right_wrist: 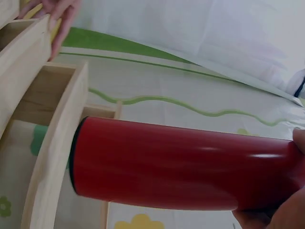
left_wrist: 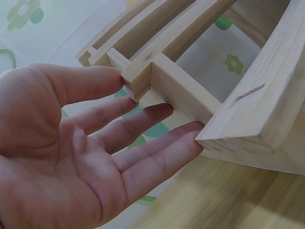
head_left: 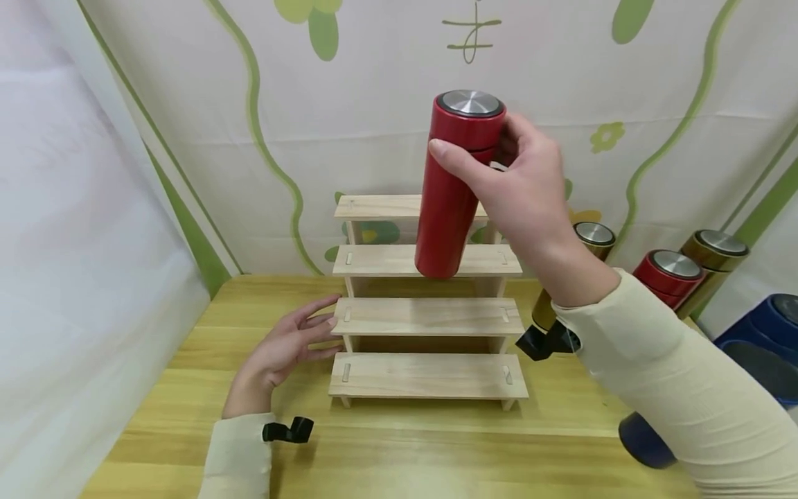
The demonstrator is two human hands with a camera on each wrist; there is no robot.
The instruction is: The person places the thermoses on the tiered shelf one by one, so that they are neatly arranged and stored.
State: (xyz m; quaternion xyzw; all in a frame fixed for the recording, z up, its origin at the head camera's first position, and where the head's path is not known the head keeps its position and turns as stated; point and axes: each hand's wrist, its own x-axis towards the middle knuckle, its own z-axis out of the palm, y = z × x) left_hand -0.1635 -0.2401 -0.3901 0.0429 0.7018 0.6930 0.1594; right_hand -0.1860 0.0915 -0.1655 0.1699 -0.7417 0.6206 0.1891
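Note:
My right hand grips a red vacuum flask near its top, thumb across the front. The flask has a silver-topped lid and tilts slightly, held up in front of the upper boards of a wooden tiered rack. In the right wrist view the flask's base appears close to a rack board; whether they touch, I cannot tell. My left hand is at the rack's left side. Its fairly straight fingers and thumb touch the board ends in the left wrist view.
On the right of the wooden table stand another red flask, two gold flasks and dark blue ones, partly behind my right arm. A patterned white curtain hangs behind the rack.

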